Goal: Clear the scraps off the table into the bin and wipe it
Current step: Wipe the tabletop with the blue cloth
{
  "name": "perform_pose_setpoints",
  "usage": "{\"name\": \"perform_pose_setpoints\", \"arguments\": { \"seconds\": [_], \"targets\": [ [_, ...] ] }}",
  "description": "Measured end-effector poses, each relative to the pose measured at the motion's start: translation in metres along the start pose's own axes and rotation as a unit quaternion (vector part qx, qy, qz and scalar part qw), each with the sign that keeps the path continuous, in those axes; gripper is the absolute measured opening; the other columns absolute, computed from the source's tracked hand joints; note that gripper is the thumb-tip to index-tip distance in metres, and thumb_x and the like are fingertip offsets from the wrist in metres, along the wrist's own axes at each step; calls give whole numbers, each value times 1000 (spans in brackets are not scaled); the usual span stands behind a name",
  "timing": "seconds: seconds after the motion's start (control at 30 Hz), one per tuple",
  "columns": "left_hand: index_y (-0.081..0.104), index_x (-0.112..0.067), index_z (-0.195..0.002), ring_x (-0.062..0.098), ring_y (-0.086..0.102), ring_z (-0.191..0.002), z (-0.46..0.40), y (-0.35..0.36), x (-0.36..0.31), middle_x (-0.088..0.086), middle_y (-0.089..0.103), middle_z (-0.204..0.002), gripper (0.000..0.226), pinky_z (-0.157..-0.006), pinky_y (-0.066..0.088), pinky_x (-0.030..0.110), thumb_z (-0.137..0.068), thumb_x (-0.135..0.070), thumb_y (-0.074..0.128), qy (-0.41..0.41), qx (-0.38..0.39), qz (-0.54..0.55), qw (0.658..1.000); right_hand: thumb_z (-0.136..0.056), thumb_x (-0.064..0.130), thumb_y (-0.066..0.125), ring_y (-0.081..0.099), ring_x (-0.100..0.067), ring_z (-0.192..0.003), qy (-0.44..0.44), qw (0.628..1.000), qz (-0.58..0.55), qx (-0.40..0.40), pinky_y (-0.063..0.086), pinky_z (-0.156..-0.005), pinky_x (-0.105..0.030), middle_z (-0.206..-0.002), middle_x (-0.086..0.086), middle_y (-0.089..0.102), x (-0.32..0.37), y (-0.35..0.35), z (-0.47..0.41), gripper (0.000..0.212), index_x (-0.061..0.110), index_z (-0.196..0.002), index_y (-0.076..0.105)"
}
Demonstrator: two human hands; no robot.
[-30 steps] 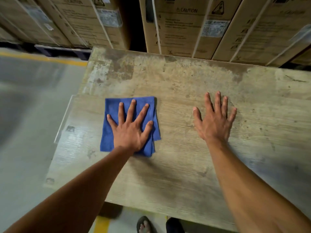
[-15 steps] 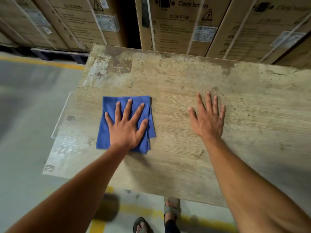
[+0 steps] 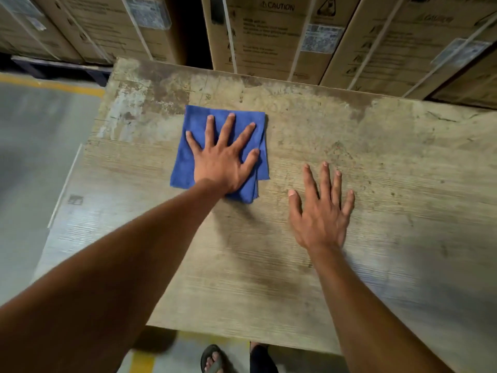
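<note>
Blue cloth (image 3: 193, 146) is lying folded under the left hand (image 3: 224, 160), which is pressing flat on it with all the fingers straight and spread apart. The fingertips are pointing toward the far edge of the worktop (image 3: 403, 162), and the heel of the palm is sitting on the near part of the cloth. The cloth is showing on the left side of the hand, beyond the fingertips, and as a narrow layered strip on the right side near the thumb. It is resting on the far left part of the worktop, just beside a patch where the surface is worn and pale.

The right hand (image 3: 321, 214) is lying flat and open on the bare worktop, fingers straight and a little spread, holding nothing. It is sitting nearer to the person than the left hand and to the right of the cloth, close to it but not touching it.

The worktop is a pale wood-grain board with many stains and dark marks, more heavy along the far edge. Behind it, large cardboard boxes (image 3: 269, 36) are standing in a row, with printed caution signs and white labels. On the left, the grey floor (image 3: 32, 157) is showing a yellow line (image 3: 53, 86). Below the near edge of the worktop, a foot in a sandal (image 3: 212, 359) is standing on the floor.
</note>
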State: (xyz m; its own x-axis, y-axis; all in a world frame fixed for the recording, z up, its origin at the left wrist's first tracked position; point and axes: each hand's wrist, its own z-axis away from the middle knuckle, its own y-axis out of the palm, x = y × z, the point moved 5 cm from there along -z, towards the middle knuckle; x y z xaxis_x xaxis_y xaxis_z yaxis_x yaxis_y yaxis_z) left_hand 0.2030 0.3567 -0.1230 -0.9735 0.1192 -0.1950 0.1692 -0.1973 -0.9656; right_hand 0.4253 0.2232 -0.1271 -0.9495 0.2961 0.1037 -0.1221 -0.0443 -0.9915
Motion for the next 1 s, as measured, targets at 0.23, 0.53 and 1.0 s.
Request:
{"name": "perform_pose_setpoints", "arguments": {
  "seconds": [0.23,0.53,1.0],
  "targets": [
    [-1,-61,-168,36,-13,-169,-28,-4,-7,-11,-5,-184,70,-125,-2,80,-103,-84,6,19,4,-22,1000,-110,63,14,-6,-24,-169,-1,1000,-5,-11,6,-132,-63,-182,7,-7,-1,1,2,65,45,-172,1],
    [0,-58,-170,36,-12,-169,189,40,-31,-10,-6,-184,69,-124,1,81,-107,-78,22,67,22,-15,997,-110,52,15,-1,-26,-169,0,1000,-6,-11,9,-131,-64,-182,5,0,1,-7,5,63,43,-172,6],
    [4,-60,-169,37,-10,-169,-38,13,-82,-11,-1,-184,71,-122,-5,83,-102,-83,10,96,12,-26,995,-111,51,20,-3,-24,-169,7,1000,-8,-28,5,-132,-62,-182,6,-1,0,0,3,62,44,-172,7]
  ]
}}
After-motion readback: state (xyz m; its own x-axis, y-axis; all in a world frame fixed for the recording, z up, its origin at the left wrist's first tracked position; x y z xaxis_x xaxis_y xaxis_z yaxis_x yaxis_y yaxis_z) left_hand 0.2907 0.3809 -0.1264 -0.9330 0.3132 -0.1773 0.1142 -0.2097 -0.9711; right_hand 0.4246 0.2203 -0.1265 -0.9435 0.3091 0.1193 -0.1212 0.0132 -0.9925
